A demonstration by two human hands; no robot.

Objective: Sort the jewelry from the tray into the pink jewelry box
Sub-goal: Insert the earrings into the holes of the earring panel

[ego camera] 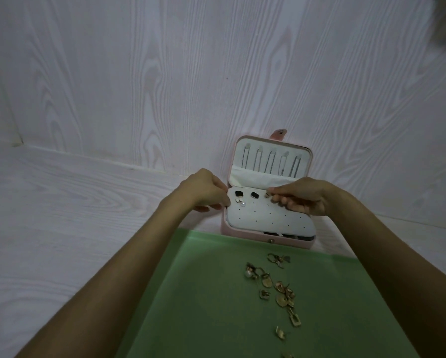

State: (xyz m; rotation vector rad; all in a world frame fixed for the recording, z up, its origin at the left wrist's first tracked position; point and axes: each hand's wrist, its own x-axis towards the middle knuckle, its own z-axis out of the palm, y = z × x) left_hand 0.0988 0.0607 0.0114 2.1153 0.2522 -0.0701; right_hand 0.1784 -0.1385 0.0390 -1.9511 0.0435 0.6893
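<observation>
Pink jewelry box stood open beyond the green tray's far edge, left hand gripped its perforated earring panel's left edge, right hand pinched a small stud at the panel's top, gold earrings lay scattered on the tray.

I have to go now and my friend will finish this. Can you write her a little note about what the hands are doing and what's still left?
Left hand: grips the left edge of the white earring panel in the open pink jewelry box.
Right hand: pinches a small earring at the panel's top row.
Done: two black earrings, a pearl stud and another small stud sit on the panel; chains hang in the lid.
Left: fix the pinched earring in, then move the gold earrings from the green tray into the box.
</observation>
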